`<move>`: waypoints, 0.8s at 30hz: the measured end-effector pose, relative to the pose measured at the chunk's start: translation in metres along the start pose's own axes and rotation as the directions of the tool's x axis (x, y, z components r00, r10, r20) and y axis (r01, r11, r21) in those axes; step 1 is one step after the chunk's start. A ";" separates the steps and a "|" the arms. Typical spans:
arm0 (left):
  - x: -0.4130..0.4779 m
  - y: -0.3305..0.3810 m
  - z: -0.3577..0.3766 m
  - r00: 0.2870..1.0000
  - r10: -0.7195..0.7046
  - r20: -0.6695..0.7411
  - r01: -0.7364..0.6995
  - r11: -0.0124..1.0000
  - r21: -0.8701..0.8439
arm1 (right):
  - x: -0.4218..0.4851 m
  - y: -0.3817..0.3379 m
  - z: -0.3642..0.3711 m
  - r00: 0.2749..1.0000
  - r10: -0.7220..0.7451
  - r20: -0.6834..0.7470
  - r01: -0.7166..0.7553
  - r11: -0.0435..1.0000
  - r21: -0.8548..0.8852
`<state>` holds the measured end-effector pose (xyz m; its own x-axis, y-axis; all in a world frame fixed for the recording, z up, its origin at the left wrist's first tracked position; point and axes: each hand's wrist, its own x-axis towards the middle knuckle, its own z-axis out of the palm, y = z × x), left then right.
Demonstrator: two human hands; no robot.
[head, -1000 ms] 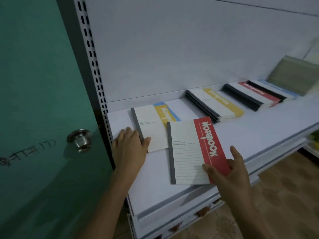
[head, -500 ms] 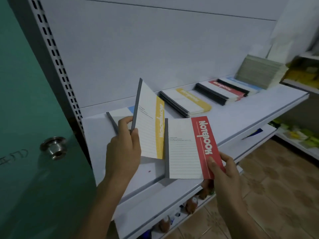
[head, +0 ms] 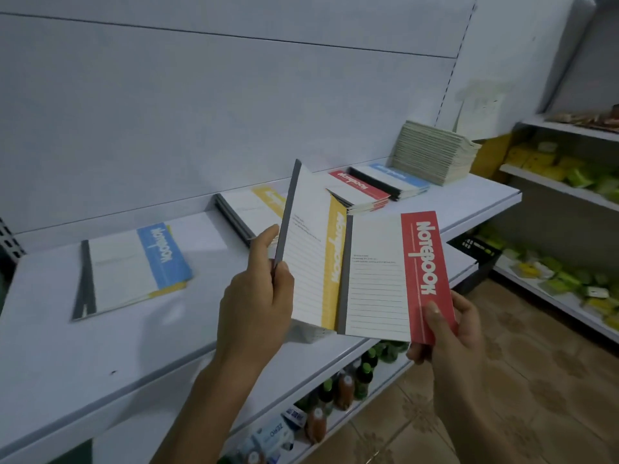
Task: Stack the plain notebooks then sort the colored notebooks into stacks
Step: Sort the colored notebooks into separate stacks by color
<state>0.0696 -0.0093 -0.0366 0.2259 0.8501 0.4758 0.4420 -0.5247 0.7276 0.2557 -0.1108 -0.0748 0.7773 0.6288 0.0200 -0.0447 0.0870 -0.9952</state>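
Two grey-spined, lined covers: yellow-band ntbk [head: 311, 256], red-band ntbk [head: 375, 286].

We hold the yellow notebook [head: 315, 249] in the left hand [head: 258, 306], fingers round its grey spine, cover tilted up above the shelf [head: 83, 356]. The right hand [head: 449, 333] pinches the red notebook [head: 385, 279] at its near right corner, thumb on the red band. Its spine edge overlaps the yellow band. We see a blue notebook [head: 134, 266] flat at left, with a yellow edge showing under it. Along the far wall, left to right: yellow stack [head: 248, 209], red stack [head: 361, 189], blue stack [head: 395, 177], taller plain stack [head: 432, 155]. Bottles [head: 345, 388] stand below the shelf.
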 end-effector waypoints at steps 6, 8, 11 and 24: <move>0.032 -0.002 0.028 0.995 -0.085 -0.055 0.078 0.988 -0.131 | 0.067 -0.017 0.000 0.998 -0.039 0.047 0.039 0.999 -0.003; 0.052 -0.008 0.037 0.982 -0.159 -0.106 0.139 0.975 -0.173 | 0.088 -0.018 0.006 0.998 -0.039 0.043 0.038 0.999 0.007; 0.089 -0.023 0.047 0.956 -0.205 -0.210 0.174 0.973 -0.154 | 0.118 -0.014 0.021 0.999 -0.033 0.035 0.033 0.999 0.008; 0.145 -0.129 0.091 0.923 -0.278 -0.265 0.384 0.688 0.615 | 0.251 -0.007 0.086 0.975 -0.131 0.181 0.157 0.977 -0.143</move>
<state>0.1246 0.1858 -0.1069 -0.1448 0.9185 0.3680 0.9252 -0.0062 0.3795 0.3974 0.1128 -0.0541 0.6503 0.7411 0.1669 0.1681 0.0738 -0.9830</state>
